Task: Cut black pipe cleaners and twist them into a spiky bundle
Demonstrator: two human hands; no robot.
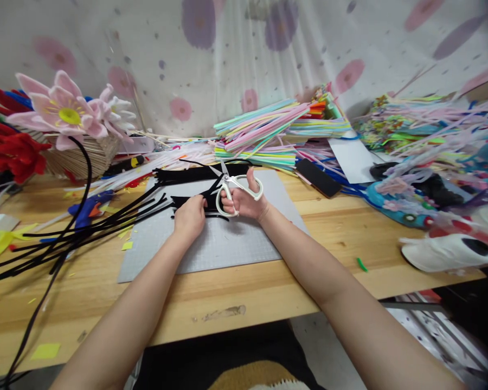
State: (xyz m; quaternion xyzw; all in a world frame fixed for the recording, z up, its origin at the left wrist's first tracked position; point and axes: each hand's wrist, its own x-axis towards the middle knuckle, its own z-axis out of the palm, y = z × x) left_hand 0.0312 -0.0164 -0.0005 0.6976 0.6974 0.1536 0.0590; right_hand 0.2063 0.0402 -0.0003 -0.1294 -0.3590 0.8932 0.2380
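My left hand (190, 218) is closed in a pinch on black pipe cleaners, whose ends reach up toward the scissors. In my right hand (248, 201) is a pair of scissors (226, 178) with pale handles, thumb and fingers through the loops. The blades stand apart and point up and left, close to the black strands; whether they touch cannot be made out. Beyond the hands lies a bundle of black pipe cleaners (187, 174) on the grey cutting mat (228, 254). Longer black pipe cleaners (85, 233) trail off to the left.
Bundles of pastel pipe cleaners (264, 127) are piled at the back. A dark phone-like slab (318, 177) lies right of the mat. Pink fuzzy flowers (67, 108) and a blue glue gun (90, 208) are at left. A white spool (443, 253) lies at right near the table's edge.
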